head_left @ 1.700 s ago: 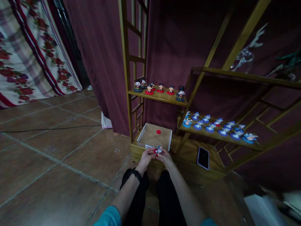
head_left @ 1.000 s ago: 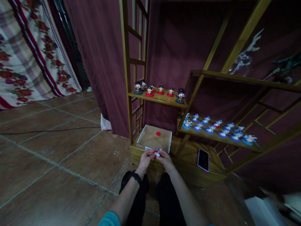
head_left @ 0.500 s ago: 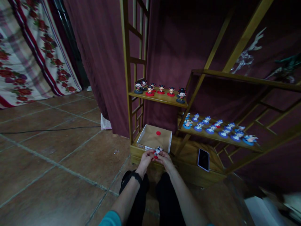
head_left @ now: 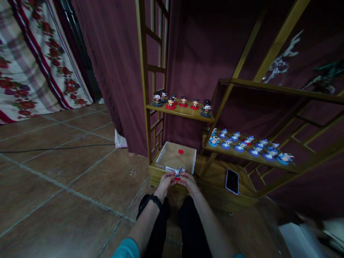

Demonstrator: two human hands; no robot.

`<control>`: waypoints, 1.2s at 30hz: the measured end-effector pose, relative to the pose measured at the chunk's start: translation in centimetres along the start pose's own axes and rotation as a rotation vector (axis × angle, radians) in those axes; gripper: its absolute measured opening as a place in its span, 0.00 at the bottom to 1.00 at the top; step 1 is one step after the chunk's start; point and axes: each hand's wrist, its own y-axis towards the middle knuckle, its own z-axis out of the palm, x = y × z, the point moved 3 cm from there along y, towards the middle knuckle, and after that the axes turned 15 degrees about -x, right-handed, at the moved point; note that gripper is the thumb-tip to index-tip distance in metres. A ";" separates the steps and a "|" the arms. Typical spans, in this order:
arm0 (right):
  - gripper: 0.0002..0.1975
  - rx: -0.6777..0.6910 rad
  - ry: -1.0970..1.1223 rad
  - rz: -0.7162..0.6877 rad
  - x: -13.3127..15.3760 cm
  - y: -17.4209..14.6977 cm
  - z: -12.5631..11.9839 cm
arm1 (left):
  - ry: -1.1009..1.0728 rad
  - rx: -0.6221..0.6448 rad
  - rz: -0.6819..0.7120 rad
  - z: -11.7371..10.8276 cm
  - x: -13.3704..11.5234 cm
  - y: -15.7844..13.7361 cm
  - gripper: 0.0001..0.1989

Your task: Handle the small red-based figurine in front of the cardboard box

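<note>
At lower centre of the frame, the left hand and right hand close together around a small figurine, just before an open cardboard box.

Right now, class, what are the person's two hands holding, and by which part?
Both the left hand and right hand hold one small toy figurine on a red round base, gripping it low, around that base.

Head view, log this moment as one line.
left hand: on figurine | right hand: on figurine | cardboard box: open, behind hands | phone: flat on base shelf
</note>
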 end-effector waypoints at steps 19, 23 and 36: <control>0.13 0.054 0.032 0.005 -1.0 0.8 0.0 | 0.051 -0.047 0.158 0.1 -0.1 0.3 0.19; 0.13 0.067 0.029 0.006 -1.2 1.1 0.1 | 0.062 -0.063 0.191 0.1 -0.4 0.1 0.17; 0.16 0.058 0.040 -0.005 -0.3 0.2 0.0 | -0.061 -0.074 0.073 0.3 -0.6 -0.9 0.10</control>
